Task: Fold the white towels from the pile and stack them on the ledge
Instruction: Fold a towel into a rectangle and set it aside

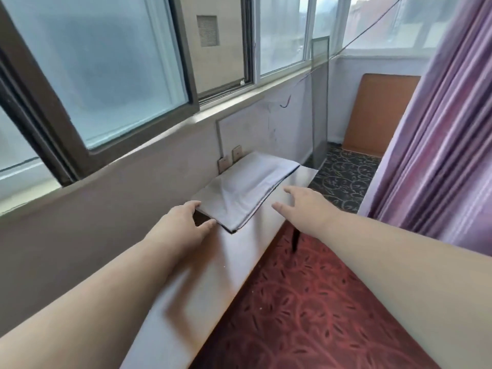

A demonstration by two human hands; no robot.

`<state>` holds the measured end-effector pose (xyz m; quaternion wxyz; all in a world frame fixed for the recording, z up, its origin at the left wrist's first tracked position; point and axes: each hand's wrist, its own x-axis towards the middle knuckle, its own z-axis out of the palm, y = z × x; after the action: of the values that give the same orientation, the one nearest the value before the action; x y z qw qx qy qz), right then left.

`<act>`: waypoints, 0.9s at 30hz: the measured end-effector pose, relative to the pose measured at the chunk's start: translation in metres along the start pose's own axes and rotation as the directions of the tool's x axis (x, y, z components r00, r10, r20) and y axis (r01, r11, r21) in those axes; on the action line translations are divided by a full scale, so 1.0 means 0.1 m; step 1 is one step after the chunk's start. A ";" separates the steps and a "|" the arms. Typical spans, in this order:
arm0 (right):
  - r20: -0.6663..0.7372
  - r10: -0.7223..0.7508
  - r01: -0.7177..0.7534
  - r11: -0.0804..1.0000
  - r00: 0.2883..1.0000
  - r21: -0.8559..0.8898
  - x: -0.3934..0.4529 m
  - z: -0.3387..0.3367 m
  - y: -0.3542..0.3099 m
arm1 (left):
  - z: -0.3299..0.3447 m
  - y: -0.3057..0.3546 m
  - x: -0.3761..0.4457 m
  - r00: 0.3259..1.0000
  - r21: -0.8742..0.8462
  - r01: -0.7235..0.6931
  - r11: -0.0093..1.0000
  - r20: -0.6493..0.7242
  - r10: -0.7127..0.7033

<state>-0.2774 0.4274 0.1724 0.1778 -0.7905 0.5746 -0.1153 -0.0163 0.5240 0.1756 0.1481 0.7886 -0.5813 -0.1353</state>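
Observation:
A folded white towel lies flat on the wooden ledge under the window, near the ledge's far end. My left hand touches the towel's near left corner, fingertips at its edge, fingers apart. My right hand hovers just right of the towel's long right edge, fingers spread and holding nothing. The pile of towels is out of view.
A wall with two sockets stands behind the towel. Purple curtains hang at the right. A framed screen and an orange board lean at the far end. Red patterned carpet lies below the ledge.

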 end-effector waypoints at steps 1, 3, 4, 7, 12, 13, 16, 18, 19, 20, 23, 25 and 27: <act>-0.013 0.021 -0.021 1.000 1.000 0.010 0.03 -0.05 0.14 | 0.10 0.11 0.09 1.000 0.000 -0.012 1.000 0.013 0.012; -0.032 0.044 -0.043 0.999 0.999 0.018 0.13 -0.09 0.36 | 0.26 0.26 0.28 0.999 0.004 -0.022 1.000 0.026 0.022; -0.043 0.039 -0.039 0.999 0.998 0.013 0.21 -0.09 0.43 | 0.32 0.30 0.39 0.999 0.003 -0.021 1.000 0.031 0.021; -0.061 0.018 -0.018 1.000 0.998 0.012 0.56 -0.01 0.55 | 0.48 0.32 0.73 0.999 -0.009 -0.012 1.000 0.037 0.012; -0.044 -0.046 0.044 0.998 0.998 -0.040 1.40 0.25 0.65 | 0.77 0.15 1.53 0.998 -0.021 0.034 0.999 0.047 -0.033; -0.039 -0.052 0.050 0.997 0.998 -0.050 1.59 0.33 0.68 | 0.83 0.11 1.72 0.998 -0.022 0.046 0.999 0.049 -0.045; 0.015 -0.025 0.026 0.997 1.000 -0.075 2.14 0.50 0.79 | 0.99 0.04 2.35 0.995 -0.021 0.073 0.997 0.069 -0.071; 0.068 -0.009 0.015 0.996 0.998 -0.091 2.47 0.53 0.87 | 1.07 0.02 2.69 0.991 -0.017 0.095 0.995 0.096 -0.093; 0.080 -0.010 0.018 0.995 0.997 -0.099 2.63 0.53 0.90 | 1.08 0.03 2.83 0.989 -0.009 0.097 0.995 0.112 -0.095; 0.085 -0.014 0.023 0.994 0.996 -0.108 2.77 0.51 0.93 | 1.09 0.05 2.95 0.987 0.000 0.098 0.995 0.126 -0.097; 0.096 -0.017 0.026 0.996 0.995 -0.086 3.21 0.45 0.95 | 1.09 0.10 3.30 0.986 0.028 0.098 0.995 0.134 -0.101; 0.117 -0.018 0.027 0.997 0.993 -0.071 3.51 0.46 0.96 | 1.09 0.10 3.54 0.986 0.036 0.094 0.995 0.135 -0.098; 0.138 -0.036 0.045 0.997 0.990 -0.061 3.80 0.54 0.99 | 1.13 0.09 3.73 0.985 0.048 0.107 0.993 0.131 -0.112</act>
<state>-0.2239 0.0472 0.0741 0.1888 -0.8135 0.5482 -0.0459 0.0397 0.1555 0.0597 0.0852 0.8114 -0.5483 -0.1838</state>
